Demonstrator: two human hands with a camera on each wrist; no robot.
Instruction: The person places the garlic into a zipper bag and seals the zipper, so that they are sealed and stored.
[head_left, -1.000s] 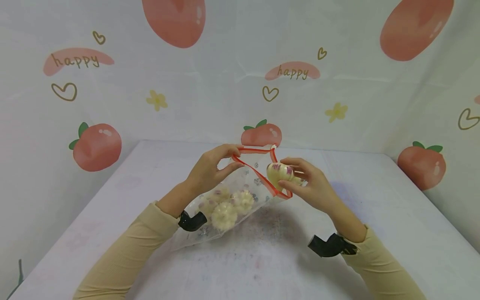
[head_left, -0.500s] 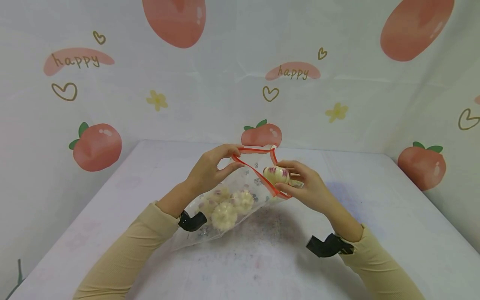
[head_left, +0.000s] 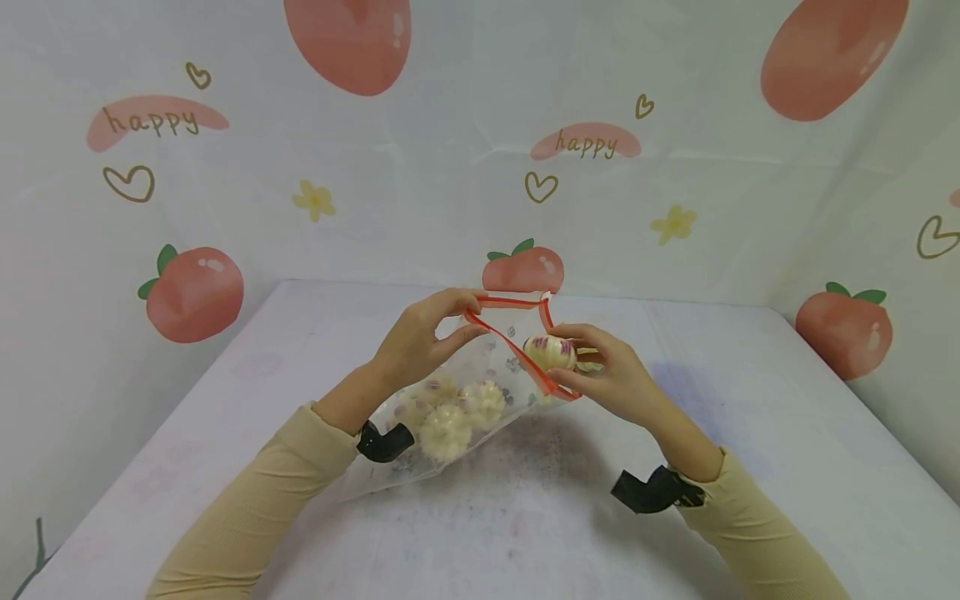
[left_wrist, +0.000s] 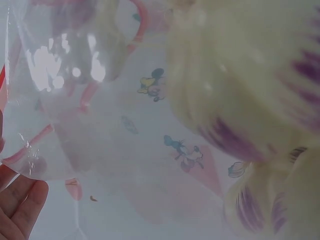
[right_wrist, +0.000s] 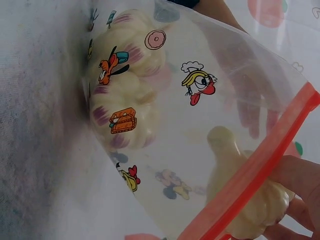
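Note:
In the head view a clear zip bag [head_left: 487, 358] with a red-edged mouth leans over the table. My left hand [head_left: 420, 337] pinches the upper left of its rim, and the mouth gapes to the right. With thumb and fingers my right hand [head_left: 622, 375] grips a garlic bulb [head_left: 551, 353], cream with purple streaks, at that mouth. The right wrist view shows the held bulb's stem [right_wrist: 222, 145] inside the bag, behind the red edge. Several more garlic bulbs [head_left: 446, 432] lie at the bag's bottom. In the left wrist view, bulbs [left_wrist: 245, 65] fill the right side.
A white cloth covers the table [head_left: 495, 533], with a bluish stain at the right. Behind stands a white curtain [head_left: 420, 183] printed with peaches, hearts and flowers. Black camera mounts [head_left: 386, 442] sit on both wrists, the left one close beside the bag.
My right hand has moved slightly left and down, bringing the garlic bulb farther into the bag's mouth. The left hand stays in place on the rim.

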